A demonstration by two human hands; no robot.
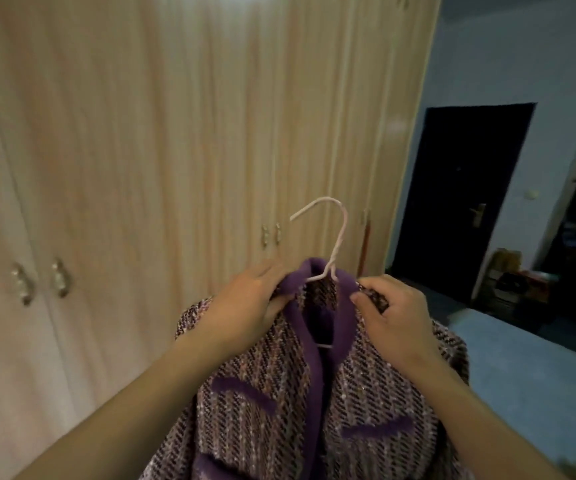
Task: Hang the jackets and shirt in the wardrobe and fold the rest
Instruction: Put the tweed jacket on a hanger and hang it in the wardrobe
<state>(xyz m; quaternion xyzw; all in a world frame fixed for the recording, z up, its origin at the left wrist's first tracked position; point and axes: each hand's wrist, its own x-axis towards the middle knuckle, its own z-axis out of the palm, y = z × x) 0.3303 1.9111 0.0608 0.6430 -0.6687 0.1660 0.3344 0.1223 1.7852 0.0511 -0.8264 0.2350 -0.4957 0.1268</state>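
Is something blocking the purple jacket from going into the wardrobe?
Yes. The wardrobe doors ahead are all closed, and both the left hand and right hand grip the jacket on its hanger.

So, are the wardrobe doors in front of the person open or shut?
Shut. The wardrobe doors lie flush in one flat plane, their handles side by side, and no interior shows. The jacket is not hung inside yet.

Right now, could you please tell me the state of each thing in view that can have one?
jacket: on the hanger, front open, held up by both hands
hanger: inside the jacket's collar, hook free, not yet on a rail
wardrobe: all visible doors closed
dark door: closed
left hand: grips the collar
right hand: pinches the collar
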